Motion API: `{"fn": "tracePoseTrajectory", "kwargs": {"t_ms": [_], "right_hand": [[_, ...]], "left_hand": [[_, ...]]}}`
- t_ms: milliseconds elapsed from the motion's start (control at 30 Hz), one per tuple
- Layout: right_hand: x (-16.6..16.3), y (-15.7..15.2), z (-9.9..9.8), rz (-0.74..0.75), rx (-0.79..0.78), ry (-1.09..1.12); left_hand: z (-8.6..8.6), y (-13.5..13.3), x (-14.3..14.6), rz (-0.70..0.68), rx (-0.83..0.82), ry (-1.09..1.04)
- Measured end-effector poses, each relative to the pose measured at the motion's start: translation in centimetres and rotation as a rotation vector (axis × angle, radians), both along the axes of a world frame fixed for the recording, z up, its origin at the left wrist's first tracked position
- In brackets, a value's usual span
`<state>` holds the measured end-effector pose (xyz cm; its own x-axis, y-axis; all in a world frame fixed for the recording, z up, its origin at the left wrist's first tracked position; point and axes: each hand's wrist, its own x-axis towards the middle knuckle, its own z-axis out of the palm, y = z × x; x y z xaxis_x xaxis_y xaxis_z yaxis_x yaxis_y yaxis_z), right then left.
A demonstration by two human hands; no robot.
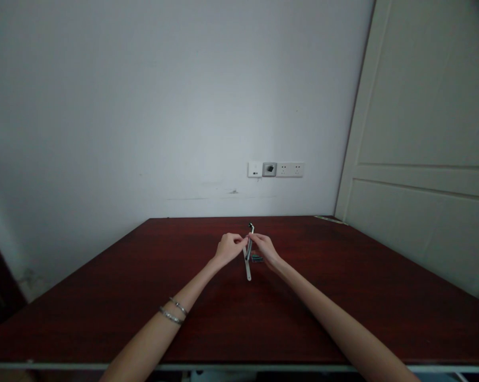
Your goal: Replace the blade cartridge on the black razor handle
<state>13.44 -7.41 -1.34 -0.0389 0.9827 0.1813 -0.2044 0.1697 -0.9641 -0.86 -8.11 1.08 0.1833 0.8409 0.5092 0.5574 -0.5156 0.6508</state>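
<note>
My left hand (229, 248) and my right hand (265, 248) meet over the middle of the table, fingertips pinched close together. Between them stands a slim, slightly curved pale grey rod (249, 248) with a bent, dark-tipped top end; its exact kind is too small to make out. The right fingertips grip it near its upper part, and the left fingertips press against it from the other side. Below the hands lies a flat pale strip (249, 273) with a rounded near end, its far end hidden by the left fingers. A small dark-green and clear item (257, 258) lies beside it, under my right hand.
The dark red wooden table (144, 307) reaches back to a pale wall. Sockets (290, 170) and switch plates sit low on that wall. A panelled white door (422, 201) borders the right side, with a thin flat strip (330, 219) at the table's far right corner.
</note>
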Motion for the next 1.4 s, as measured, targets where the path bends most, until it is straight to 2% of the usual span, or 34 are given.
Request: {"fn": "tracePoseTrajectory", "kwargs": {"t_ms": [67,133,300,500,633,833,967,1100,1400], "right_hand": [[0.1,-0.1,0.1,-0.009,0.008,-0.007],[0.0,-0.3,0.2,-0.017,-0.001,-0.011],[-0.6,-1.3,0.6,-0.016,0.002,-0.006],[-1.3,-2.3,0.2,0.016,-0.015,0.060],[-1.8,-2.3,-0.8,0.045,-0.027,0.088],[-2.4,-2.3,-1.2,0.033,-0.120,0.172],[-2.3,-2.4,-0.9,0.086,-0.243,0.159],[-2.3,-2.4,-0.9,0.107,-0.290,0.127],[-2.5,-2.1,-1.4,0.071,-0.263,0.118]], "left_hand": [[0.3,0.3,-0.1,0.020,0.036,-0.115],[0.6,0.9,-0.3,0.015,-0.001,-0.283],[1.0,2.9,-0.3,-0.070,-0.320,-0.685],[0.6,4.3,0.4,-0.292,-0.796,-1.067],[-0.1,4.7,0.5,-0.359,-0.967,-1.230],[-0.7,4.8,1.0,-0.429,-0.991,-1.402],[-1.1,4.6,1.4,-0.500,-1.004,-1.404],[-1.4,4.2,1.6,-0.547,-1.057,-1.415],[-1.0,3.6,2.6,-0.570,-1.072,-1.503]]}}
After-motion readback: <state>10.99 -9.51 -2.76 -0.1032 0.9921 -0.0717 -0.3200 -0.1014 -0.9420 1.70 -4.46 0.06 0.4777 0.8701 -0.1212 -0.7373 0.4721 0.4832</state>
